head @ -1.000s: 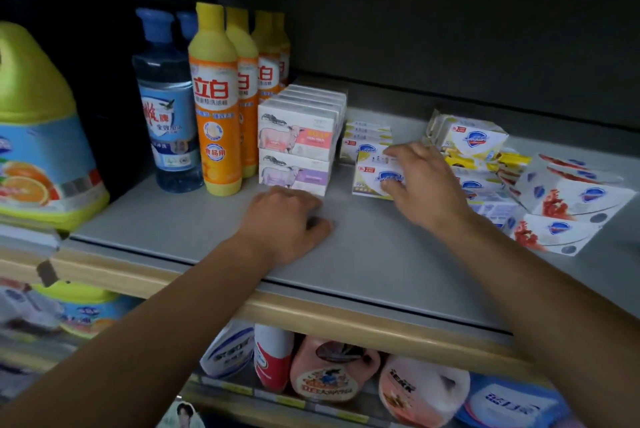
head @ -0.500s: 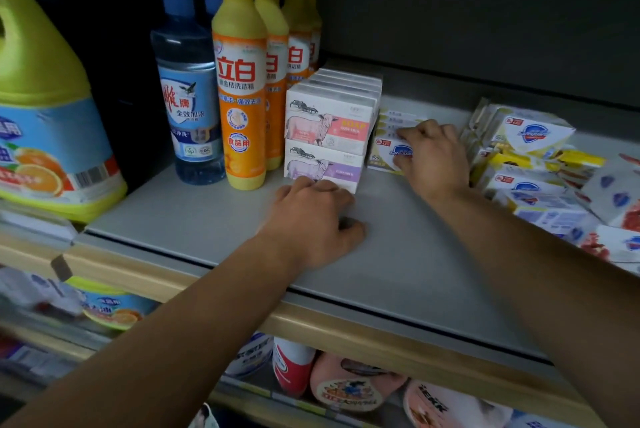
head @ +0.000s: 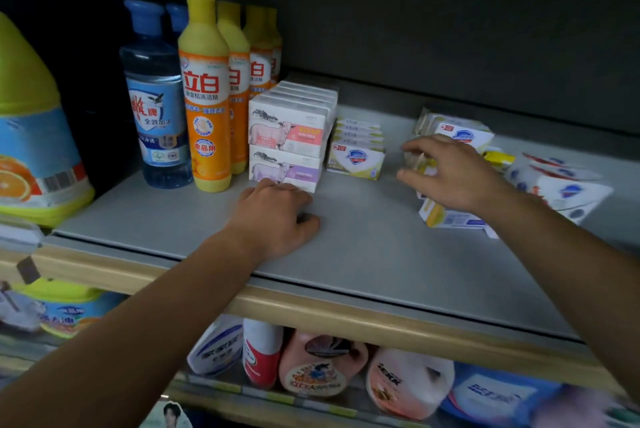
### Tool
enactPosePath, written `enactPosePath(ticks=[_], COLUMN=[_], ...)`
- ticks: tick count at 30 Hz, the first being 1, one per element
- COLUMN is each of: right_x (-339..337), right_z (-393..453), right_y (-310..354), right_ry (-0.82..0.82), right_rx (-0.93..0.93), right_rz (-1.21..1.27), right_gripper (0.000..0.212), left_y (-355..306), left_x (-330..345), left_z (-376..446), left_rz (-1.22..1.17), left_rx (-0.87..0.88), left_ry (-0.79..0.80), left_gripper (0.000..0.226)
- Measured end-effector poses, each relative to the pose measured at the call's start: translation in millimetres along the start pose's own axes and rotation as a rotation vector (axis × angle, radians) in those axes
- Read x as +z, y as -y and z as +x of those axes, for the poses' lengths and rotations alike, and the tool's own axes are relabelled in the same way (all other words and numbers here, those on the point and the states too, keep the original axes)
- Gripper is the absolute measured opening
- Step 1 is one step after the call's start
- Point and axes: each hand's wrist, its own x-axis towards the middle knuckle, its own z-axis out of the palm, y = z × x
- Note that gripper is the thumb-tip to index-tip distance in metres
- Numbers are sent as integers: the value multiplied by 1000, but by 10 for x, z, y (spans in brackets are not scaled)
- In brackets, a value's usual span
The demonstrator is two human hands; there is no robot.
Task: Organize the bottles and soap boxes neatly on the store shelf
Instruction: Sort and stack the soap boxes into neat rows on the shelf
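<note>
The right hand (head: 450,174) blurs in motion over the jumbled soap boxes (head: 557,185) at the right, whose far side is cut off by the frame edge. Its fingers are spread and half curled above a yellow-edged box (head: 446,216); they seem not to grip it, though the blur leaves that uncertain. The left hand (head: 273,216) rests knuckles-up on the grey shelf (head: 381,254), fingers curled under, holding nothing that I can see, just in front of the stacked sheep soap boxes (head: 287,147). Bare shelf lies between the two hands and forward to the wooden lip (head: 346,316). Beside the stack stand orange dish-soap bottles (head: 206,98) and a blue bottle (head: 156,105). The small row of white shield-logo boxes (head: 356,154) now stands uncovered: half a second ago the right hand lay on it and has since swung right.
</note>
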Motion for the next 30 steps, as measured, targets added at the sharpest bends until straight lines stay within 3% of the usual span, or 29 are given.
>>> enactPosePath(ticks=[4, 6, 12, 16, 20, 23, 26, 30], right_x=[-89, -28, 98, 166, 313, 412, 484, 611], right_z=[-318, -392, -461, -461, -418, -425, -453, -512], right_y=[-271, -317, -26, 459, 816, 909, 902, 872], right_ry=[243, 310, 61, -54, -116, -171, -222, -331], right_rx=[156, 164, 113, -10, -87, -122, -145, -106], right_rz=[-115, -153, -9, 329, 437, 500, 563, 471], right_gripper=[71, 66, 51, 46, 49, 46, 43, 49], left_y=[-14, -25, -29, -59, -59, -22, 8, 20], left_x=[-19, -35, -88, -169, -190, -172, -145, -106], left_z=[-20, -39, -74, -154, -199, -185, -166, -126], left_rz=[-8, -21, -137, -433, -696, -727, -676, -676], left_rx=[6, 2, 26, 140, 167, 169, 196, 133], left_ry=[-6, -23, -36, -107, -132, -151, -165, -221], left_gripper=[61, 59, 52, 47, 33, 23, 26, 22])
